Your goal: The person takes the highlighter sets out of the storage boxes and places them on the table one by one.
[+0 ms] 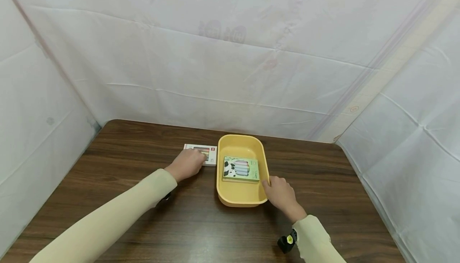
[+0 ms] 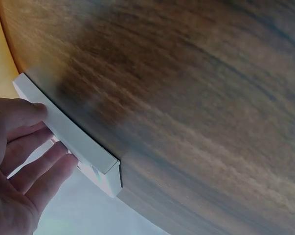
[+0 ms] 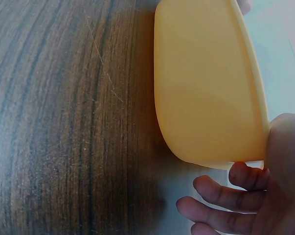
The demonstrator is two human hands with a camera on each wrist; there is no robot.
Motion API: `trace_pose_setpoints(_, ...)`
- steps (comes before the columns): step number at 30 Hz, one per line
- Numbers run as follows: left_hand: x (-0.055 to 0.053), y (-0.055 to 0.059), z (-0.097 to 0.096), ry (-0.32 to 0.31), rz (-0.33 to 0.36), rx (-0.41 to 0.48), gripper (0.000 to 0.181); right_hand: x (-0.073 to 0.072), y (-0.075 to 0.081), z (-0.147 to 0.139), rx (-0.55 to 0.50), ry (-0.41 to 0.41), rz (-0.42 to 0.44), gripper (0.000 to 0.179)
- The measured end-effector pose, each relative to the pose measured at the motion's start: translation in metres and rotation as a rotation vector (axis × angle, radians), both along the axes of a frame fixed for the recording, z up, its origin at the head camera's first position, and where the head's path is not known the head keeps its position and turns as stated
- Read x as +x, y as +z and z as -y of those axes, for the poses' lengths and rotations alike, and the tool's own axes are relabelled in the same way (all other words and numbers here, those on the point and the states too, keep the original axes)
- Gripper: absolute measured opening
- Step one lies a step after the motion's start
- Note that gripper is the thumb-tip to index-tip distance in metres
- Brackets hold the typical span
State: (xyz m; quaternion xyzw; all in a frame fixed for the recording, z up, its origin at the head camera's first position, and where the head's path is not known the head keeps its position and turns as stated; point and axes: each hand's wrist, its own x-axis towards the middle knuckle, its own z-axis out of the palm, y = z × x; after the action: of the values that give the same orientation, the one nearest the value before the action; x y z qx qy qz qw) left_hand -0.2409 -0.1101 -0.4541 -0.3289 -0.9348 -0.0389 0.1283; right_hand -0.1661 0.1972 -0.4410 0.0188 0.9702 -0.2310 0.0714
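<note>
My left hand [image 1: 187, 163] grips a flat white box [image 1: 212, 159] with coloured sticks pictured on its face, just left of a yellow plastic bin [image 1: 240, 194]. In the left wrist view, the thumb presses one narrow side of the white box [image 2: 71, 132] and the fingers lie against its face. My right hand [image 1: 282, 195] pinches the bin's right rim near the front corner, thumb over the edge and fingers outside. Inside the bin lies a green box [image 1: 242, 170] with a panda and pastel markers printed on it. From the right wrist, the bin's outer wall [image 3: 211, 83] shows close up.
A dark wood-grain table [image 1: 201, 231] lies under everything. White sheeting [image 1: 215, 71] hangs behind the table's far edge and along both sides. A black band with a small device [image 1: 287, 240] is on the right wrist.
</note>
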Motion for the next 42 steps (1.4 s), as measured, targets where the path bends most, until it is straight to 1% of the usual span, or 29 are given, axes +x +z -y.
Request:
trace_pose_setpoints(5, -0.001, 0.002, -0.001, 0.004, 0.013, -0.01, 0.02, -0.001, 0.0, -0.001, 0.003, 0.003, 0.0, 0.033)
trace_pose_setpoints(10, -0.004, 0.003, -0.002, 0.012, 0.063, -0.01, 0.019, -0.002, -0.001, -0.001, 0.006, 0.011, 0.0, 0.032)
trace_pose_setpoints(14, -0.005, 0.006, -0.002, 0.015, 0.084, -0.027, 0.019, -0.003, -0.001, -0.001, 0.007, 0.01, 0.0, 0.033)
trace_pose_setpoints(21, -0.004, 0.011, -0.002, 0.023, 0.104, -0.04, 0.012, -0.004, -0.002, -0.001, 0.003, 0.015, -0.004, 0.033)
trace_pose_setpoints(25, -0.004, 0.015, -0.002, 0.026, 0.106, -0.059, 0.01, -0.004, -0.002, 0.0, -0.001, 0.014, -0.002, 0.033)
trace_pose_setpoints(31, -0.003, 0.021, -0.001, 0.03, 0.093, -0.077, 0.016, -0.005, -0.002, 0.0, 0.004, 0.024, -0.008, 0.033)
trace_pose_setpoints(35, -0.003, 0.024, 0.0, 0.03, 0.072, -0.067, 0.019, -0.005, -0.002, 0.001, 0.001, 0.024, -0.01, 0.033)
trace_pose_setpoints(42, -0.002, 0.026, 0.004, 0.016, 0.038, -0.036, 0.02, -0.006, -0.004, 0.0, -0.007, 0.015, -0.007, 0.033)
